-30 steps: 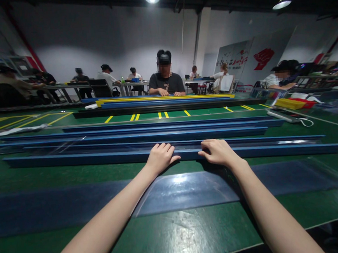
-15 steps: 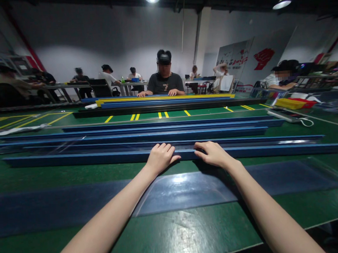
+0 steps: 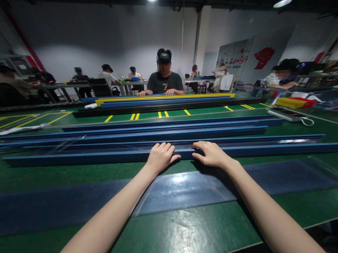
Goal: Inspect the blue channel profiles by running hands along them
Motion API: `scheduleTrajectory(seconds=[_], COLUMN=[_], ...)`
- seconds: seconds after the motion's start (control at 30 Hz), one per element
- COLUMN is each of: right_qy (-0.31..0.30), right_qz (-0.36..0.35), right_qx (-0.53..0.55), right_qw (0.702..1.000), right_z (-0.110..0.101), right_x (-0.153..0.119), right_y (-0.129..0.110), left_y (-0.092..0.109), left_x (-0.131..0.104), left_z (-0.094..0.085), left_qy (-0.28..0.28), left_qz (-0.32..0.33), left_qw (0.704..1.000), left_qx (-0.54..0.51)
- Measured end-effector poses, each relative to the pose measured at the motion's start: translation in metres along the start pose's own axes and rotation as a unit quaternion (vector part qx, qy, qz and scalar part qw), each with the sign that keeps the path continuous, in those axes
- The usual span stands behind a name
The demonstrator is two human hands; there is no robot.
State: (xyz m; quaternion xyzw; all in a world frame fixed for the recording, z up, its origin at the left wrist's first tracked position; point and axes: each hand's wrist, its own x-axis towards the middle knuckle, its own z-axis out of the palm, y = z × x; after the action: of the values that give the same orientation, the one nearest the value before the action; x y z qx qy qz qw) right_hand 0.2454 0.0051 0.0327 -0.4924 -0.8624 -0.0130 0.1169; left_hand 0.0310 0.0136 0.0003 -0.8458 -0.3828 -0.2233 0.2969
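A long blue channel strip (image 3: 78, 159) lies across the bench in front of me, its two raised walls running left to right. My left hand (image 3: 161, 157) is closed over the strip's near wall, fingers on the far side and thumb along the front. To its right, my right hand (image 3: 209, 154) curls round the same wall, fingertips inside the channel and thumb on the near face. A short stretch of blue wall shows between the hands. Nearer to me, under my forearms, a clear plastic sheet (image 3: 180, 190) lies flat.
Several more blue strips (image 3: 169, 130) lie parallel beyond. Farther off are a black strip (image 3: 170, 107) and a yellow strip (image 3: 166, 98), where a person (image 3: 165, 80) sits opposite. A device with a white cord (image 3: 291, 116) rests at right on the green bench (image 3: 177, 235).
My right hand has shifted slightly left along the blue strip, closer to my left hand. My left hand and the strip look nearly unchanged.
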Motion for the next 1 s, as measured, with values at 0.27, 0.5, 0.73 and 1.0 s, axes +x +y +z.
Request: scheduleTrajectory(seconds=[0.27, 0.5, 0.73, 1.0], right_qy=[0.014, 0.017, 0.021, 0.003], right_qz=[-0.011, -0.017, -0.014, 0.003], right_qx=[0.023, 0.029, 0.023, 0.012], right_qw=[1.0, 0.999, 0.999, 1.0], right_z=[0.0007, 0.0024, 0.0009, -0.0029], right_x=[-0.0002, -0.0008, -0.0011, -0.0007], right_y=[-0.0009, -0.0005, -0.0003, -0.0048], left_y=[0.0001, 0.0002, -0.0001, -0.0004], left_x=[0.0009, 0.0009, 0.0, -0.0013], left_z=[-0.0017, -0.0012, -0.0002, 0.0003], left_qy=[-0.004, 0.01, 0.015, 0.007], left_qz=[-0.007, 0.0, -0.002, -0.006], left_qw=[1.0, 1.0, 1.0, 1.0], left_qx=[0.001, 0.004, 0.001, -0.004])
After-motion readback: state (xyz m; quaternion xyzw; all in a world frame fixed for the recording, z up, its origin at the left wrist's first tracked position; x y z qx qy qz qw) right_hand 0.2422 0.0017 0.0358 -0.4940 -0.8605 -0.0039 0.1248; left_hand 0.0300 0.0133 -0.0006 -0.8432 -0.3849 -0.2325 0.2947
